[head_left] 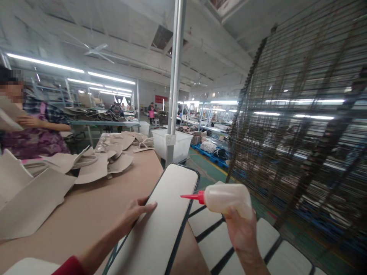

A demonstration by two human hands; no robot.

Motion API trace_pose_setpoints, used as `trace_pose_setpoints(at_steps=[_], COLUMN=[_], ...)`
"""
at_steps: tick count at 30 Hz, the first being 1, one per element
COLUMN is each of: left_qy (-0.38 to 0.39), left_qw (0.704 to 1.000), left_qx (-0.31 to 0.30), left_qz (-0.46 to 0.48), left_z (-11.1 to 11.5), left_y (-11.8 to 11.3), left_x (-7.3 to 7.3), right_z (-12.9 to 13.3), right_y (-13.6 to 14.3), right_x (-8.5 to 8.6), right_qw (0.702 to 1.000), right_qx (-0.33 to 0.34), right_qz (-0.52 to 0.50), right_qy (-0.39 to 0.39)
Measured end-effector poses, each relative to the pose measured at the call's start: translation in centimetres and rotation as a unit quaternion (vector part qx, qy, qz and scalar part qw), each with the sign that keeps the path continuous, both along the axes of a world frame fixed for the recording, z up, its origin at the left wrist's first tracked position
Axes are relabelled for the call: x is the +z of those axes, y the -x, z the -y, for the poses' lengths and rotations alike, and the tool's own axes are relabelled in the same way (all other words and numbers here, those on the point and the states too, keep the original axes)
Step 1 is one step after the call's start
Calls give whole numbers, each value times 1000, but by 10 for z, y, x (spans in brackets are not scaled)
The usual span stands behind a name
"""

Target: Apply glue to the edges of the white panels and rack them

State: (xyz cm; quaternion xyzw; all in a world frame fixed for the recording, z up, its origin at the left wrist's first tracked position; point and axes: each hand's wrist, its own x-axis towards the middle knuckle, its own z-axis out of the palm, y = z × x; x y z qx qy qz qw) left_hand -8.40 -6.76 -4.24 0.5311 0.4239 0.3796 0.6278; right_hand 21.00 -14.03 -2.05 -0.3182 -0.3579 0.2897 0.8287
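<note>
In my right hand (242,229) is a translucent squeeze bottle (228,196) with a red pointed nozzle, tipped on its side. The nozzle points left, over a long white panel (169,206) with rounded corners and a dark edge. My left hand (140,210) grips that panel by its left edge, thumb flat on the white face and fingers mostly hidden beneath. The panel slants up from the brown table. Pale liquid shows inside the bottle; whether any comes out at the tip I cannot tell.
Cut beige pieces (94,166) lie heaped on the brown table (114,198). More white panels (213,233) are laid out at lower right. A metal post (174,76) and white bin (183,143) stand ahead. A wire rack (286,126) leans at right. At left, a co-worker (37,126) holds a beige piece.
</note>
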Motion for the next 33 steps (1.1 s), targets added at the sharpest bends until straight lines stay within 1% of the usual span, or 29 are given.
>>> trace_pose_setpoints(at_steps=[3, 6, 8, 11, 14, 16, 18, 19, 22, 24, 25, 26, 27, 28, 30, 31, 32, 33], left_qy=[-31, -41, -36, -30, -44, -37, -7, 10, 49, 61, 64, 65, 67, 67, 61, 57, 52, 47], left_qw=[999, 999, 999, 999, 998, 997, 997, 997, 996, 995, 995, 994, 994, 994, 995, 995, 996, 996], left_qx=[10, 15, 8, 1, -7, -15, -17, -15, 8, 32, 43, 51, 54, 55, 51, 47, 42, 38], left_qz=[-21, -24, -8, 27, 51, 62, 72, 76, 79, 73, 70, 68, 66, 66, 64, 63, 65, 70], left_z=[9, 16, 20, 26, 32, 37, 40, 41, 41, 40, 40, 40, 41, 42, 44, 46, 47, 47], left_y=[-9, -15, -16, -18, -22, -24, -27, -27, -26, -22, -21, -19, -17, -16, -14, -14, -13, -11], left_x=[0, 3, 3, 3, 6, 11, 15, 17, 21, 22, 22, 22, 23, 24, 27, 28, 30, 31], right_z=[-13, -19, -21, -22, -21, -18, -11, -5, 24, 43, 49, 50, 47, 39, 12, -4, -19, -31], right_y=[-8, -17, -23, -30, -34, -34, -31, -27, -7, 8, 14, 18, 20, 19, 13, 9, 5, 4], right_x=[2, -4, -8, -12, -11, -10, -13, -18, -43, -60, -64, -64, -60, -51, -27, -14, -4, 1], right_qw=[999, 995, 994, 993, 995, 995, 995, 994, 987, 979, 975, 973, 974, 979, 990, 994, 994, 994], right_qx=[-35, -63, -60, -53, -44, -35, -23, -22, -7, 54, 71, 79, 76, 59, 33, -2, -22, -28], right_qz=[31, 71, 94, 99, 90, 85, 90, 98, 132, 150, 159, 161, 155, 143, 106, 100, 100, 102], right_qy=[22, 25, 20, 24, 28, 32, 39, 47, 93, 128, 141, 147, 143, 132, 81, 53, 42, 36])
